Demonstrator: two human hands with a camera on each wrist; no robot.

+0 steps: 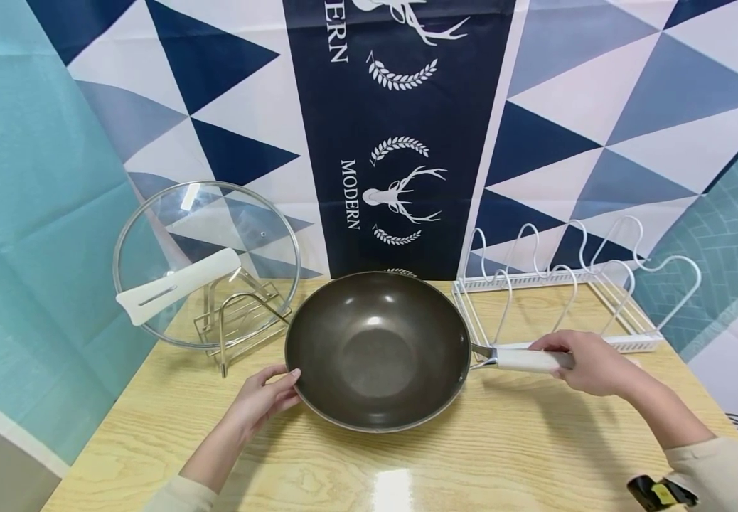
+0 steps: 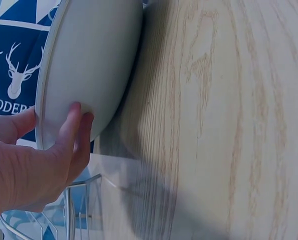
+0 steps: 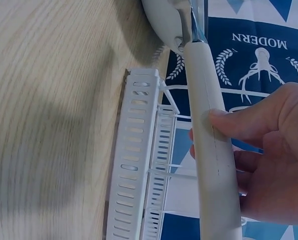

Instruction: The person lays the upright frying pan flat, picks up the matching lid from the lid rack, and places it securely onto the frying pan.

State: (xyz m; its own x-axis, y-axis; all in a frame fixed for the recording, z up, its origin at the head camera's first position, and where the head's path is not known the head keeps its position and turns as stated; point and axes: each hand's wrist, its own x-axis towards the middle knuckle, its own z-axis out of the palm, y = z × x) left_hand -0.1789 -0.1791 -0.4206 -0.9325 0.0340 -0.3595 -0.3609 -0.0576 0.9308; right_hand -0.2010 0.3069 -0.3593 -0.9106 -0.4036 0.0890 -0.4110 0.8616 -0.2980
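A dark-coated wok (image 1: 375, 355) with a pale outside and a cream handle (image 1: 525, 359) is at the middle of the table, its inside facing up. My left hand (image 1: 266, 400) holds the wok's left rim, thumb at the edge; in the left wrist view its fingers (image 2: 71, 132) lie against the pale outer wall (image 2: 89, 60). My right hand (image 1: 593, 363) grips the handle on the right. In the right wrist view its thumb (image 3: 234, 122) lies on the handle's near side while the other fingers curl round behind.
At the left, a glass lid (image 1: 266, 235) with a white grip (image 1: 177, 284) leans in a metal wire rack (image 1: 241, 341). A white rack (image 1: 638, 345) with several wavy wire dividers stands at the right, partly behind the handle. A patterned cloth (image 1: 401, 142) hangs behind the wooden table (image 1: 318, 469).
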